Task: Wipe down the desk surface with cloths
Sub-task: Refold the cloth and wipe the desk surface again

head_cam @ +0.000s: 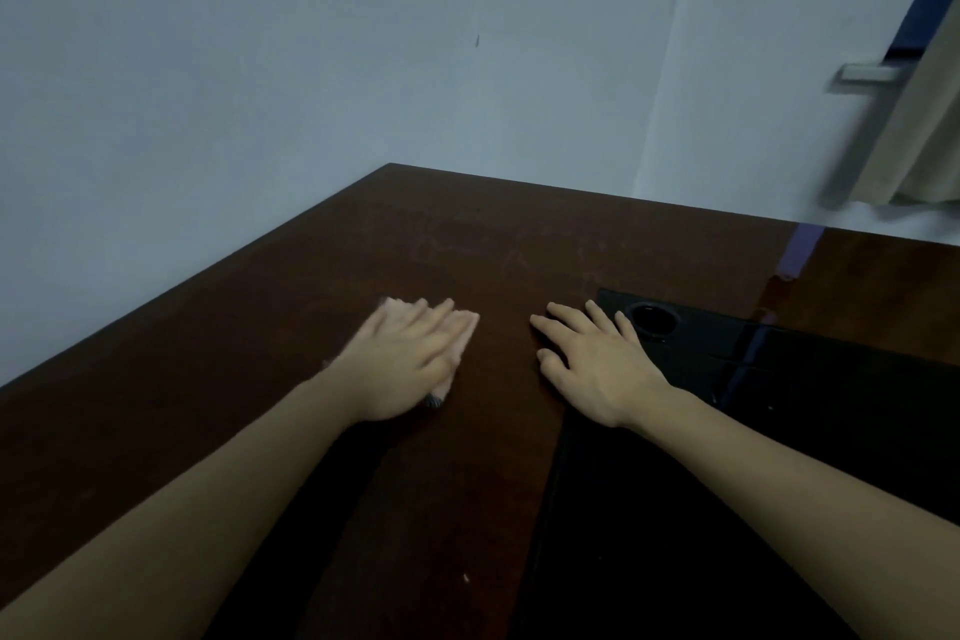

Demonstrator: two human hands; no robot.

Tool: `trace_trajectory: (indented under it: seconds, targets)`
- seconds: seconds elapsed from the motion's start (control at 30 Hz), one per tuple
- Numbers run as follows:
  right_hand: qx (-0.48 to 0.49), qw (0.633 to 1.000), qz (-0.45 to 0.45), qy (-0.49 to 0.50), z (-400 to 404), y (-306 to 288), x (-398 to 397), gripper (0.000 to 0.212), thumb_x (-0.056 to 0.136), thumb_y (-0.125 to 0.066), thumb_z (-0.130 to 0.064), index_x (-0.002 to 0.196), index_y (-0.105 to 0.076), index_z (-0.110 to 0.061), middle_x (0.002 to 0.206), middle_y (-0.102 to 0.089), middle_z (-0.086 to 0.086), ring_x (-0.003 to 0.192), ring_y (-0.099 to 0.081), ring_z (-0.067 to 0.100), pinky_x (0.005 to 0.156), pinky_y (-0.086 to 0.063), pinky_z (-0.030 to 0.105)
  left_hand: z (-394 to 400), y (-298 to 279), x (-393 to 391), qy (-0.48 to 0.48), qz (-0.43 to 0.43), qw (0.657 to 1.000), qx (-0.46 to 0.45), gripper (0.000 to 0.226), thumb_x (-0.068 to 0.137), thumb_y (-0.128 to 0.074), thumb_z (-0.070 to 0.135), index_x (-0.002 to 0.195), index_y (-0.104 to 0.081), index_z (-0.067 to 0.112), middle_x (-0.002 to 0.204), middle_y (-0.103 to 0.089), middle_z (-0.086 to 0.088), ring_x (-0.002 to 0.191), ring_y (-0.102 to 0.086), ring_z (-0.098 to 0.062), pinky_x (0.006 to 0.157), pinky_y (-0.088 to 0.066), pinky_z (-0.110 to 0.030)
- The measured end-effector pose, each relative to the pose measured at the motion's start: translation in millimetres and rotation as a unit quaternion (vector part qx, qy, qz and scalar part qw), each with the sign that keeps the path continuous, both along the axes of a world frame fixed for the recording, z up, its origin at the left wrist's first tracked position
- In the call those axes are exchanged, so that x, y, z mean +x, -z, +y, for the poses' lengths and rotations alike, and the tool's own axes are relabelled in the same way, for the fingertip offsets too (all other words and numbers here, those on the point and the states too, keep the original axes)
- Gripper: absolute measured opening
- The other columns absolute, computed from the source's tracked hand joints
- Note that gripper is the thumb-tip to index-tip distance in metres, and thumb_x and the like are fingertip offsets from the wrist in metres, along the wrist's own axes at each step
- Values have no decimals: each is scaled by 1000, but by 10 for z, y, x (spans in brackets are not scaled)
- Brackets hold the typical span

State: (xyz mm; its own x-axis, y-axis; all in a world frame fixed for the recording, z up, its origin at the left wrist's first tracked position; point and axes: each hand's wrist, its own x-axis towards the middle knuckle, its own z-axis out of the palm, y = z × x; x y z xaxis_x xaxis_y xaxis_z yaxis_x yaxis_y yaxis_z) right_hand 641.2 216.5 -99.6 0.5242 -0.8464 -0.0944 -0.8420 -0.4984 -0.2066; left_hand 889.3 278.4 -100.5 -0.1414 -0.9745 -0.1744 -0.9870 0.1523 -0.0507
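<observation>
A dark brown desk (467, 234) fills the lower half of the head view, its far corner against the wall. My left hand (402, 361) lies flat with straight fingers on a pale pink cloth (464, 327), pressing it onto the desk; most of the cloth is hidden under the hand. My right hand (597, 364) rests palm down on the bare desk to the right, fingers spread and straight, holding nothing. Faint dusty smears show on the wood beyond both hands.
A black glossy panel (779, 379) with a round cable hole (652, 320) lies right of my right hand. A pale blue wall (260, 68) borders the desk's left and far edges. A beige curtain (930, 130) hangs at the far right.
</observation>
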Motion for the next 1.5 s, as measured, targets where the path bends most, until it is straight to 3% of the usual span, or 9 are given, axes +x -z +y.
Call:
trace_trajectory:
  seconds: [0.13,0.27,0.43,0.67,0.97,1.1,1.2,1.33,1.5]
  targets:
    - [-10,1000,22,4,8,-36,38,56,107,-26,-49,161,-20,-36,170,-9,-7,157,2,31,124,1,60,396,5,237,20,39,999,3,57,96,6,64,151,18,54,164,17,20,152,18,-7,125,9,-43]
    - [-21,999,27,-26,-47,-111,228,55,106,-34,-48,159,-24,-36,170,-6,-8,156,8,31,122,4,63,357,-81,584,-17,16,1000,16,90,68,31,81,151,21,50,166,17,16,153,16,-13,126,6,-46]
    - [1,995,9,-101,-116,-165,717,56,106,-38,-50,159,-23,-39,170,-2,-10,156,11,30,123,4,60,-238,-19,935,-113,-39,993,-1,56,106,-4,41,157,18,36,169,15,3,156,8,-27,124,-3,-58]
    - [24,995,-14,-100,-196,-17,1179,56,107,-32,-50,160,-22,-35,170,-6,-8,156,8,31,123,6,60,-877,6,1328,-220,13,975,-18,55,107,-8,49,160,6,41,170,7,6,156,3,-24,122,2,-57]
    - [8,996,-21,-88,-158,6,1191,56,106,-31,-51,160,-23,-36,169,-10,-10,157,3,28,124,5,58,-466,-30,1093,-89,-58,994,4,61,102,1,46,159,16,32,169,13,0,156,5,-28,123,-5,-59]
    - [-2,996,-14,-87,-129,9,1197,56,106,-29,-52,160,-21,-37,170,-9,-10,157,2,27,124,3,58,-5,11,980,-18,-3,1000,-5,71,86,16,63,154,19,46,168,13,13,155,12,-16,125,5,-49]
    - [-4,996,-4,-87,-120,1,1203,57,106,-27,-52,160,-19,-37,170,-8,-10,157,2,26,125,3,58,35,1,1066,-26,29,999,-5,52,101,0,57,150,18,53,165,15,18,153,15,-10,125,10,-44]
    - [-3,996,-3,-87,-137,6,1211,56,106,-27,-52,160,-18,-38,170,-7,-11,157,5,26,124,5,57,-338,8,1199,-52,-17,998,-4,63,90,12,60,151,24,46,168,16,8,155,11,-22,125,2,-52]
    - [-1,996,2,-85,-161,12,1219,57,106,-28,-53,160,-19,-38,169,-7,-11,157,6,26,124,6,59,-952,-12,1180,-126,20,992,-10,55,108,-11,49,160,8,41,169,10,8,156,6,-21,124,3,-53]
